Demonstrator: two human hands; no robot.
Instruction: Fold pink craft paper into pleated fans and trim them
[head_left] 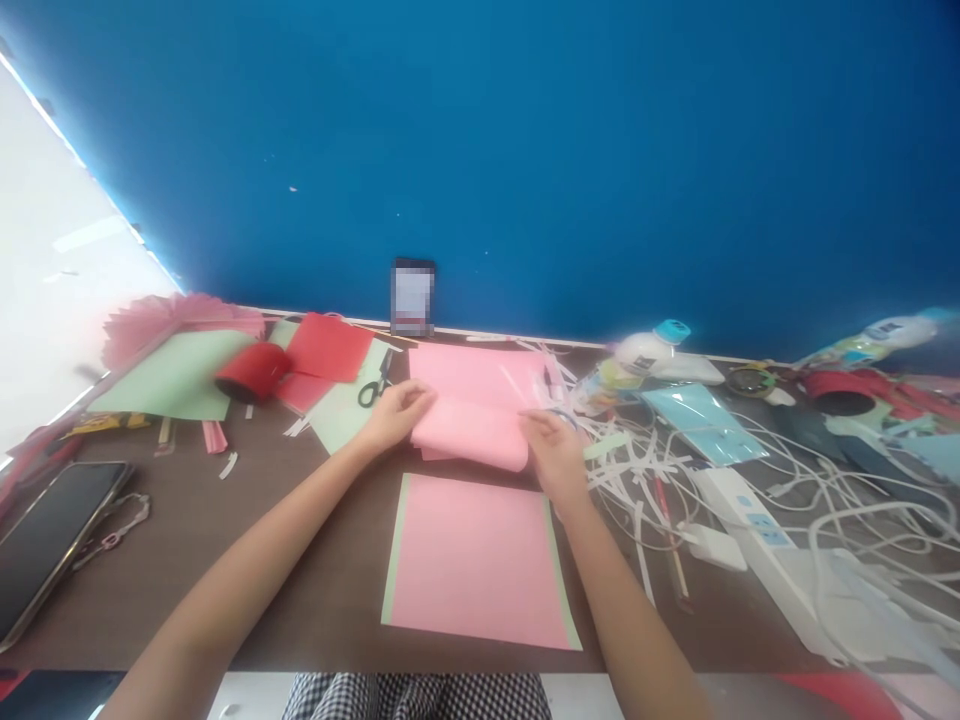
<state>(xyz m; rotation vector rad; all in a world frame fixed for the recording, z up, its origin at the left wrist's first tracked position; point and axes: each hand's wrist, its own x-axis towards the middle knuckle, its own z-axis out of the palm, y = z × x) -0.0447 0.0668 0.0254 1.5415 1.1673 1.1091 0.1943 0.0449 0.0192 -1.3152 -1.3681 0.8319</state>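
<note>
Pink paper was at the back middle of the table, toward the blue wall, with both hands on it. Left hand pinched its left edge, fingers nearly together; right hand looked pinched on the right edge, a bit blurred. Near side curled in a soft roll, no hard crease visible. My read: step wanted light pinches, edges level, even tension; paper this thin would likely buckle if one side led.

Room: green-edged pink sheet lay just in front, between the arms, near corners close to the table's front edge. Scissors sat just beside the left hand. Right side was tight: white strips and cables crowded in. Best open room was bare tabletop between left arm and phone.
</note>
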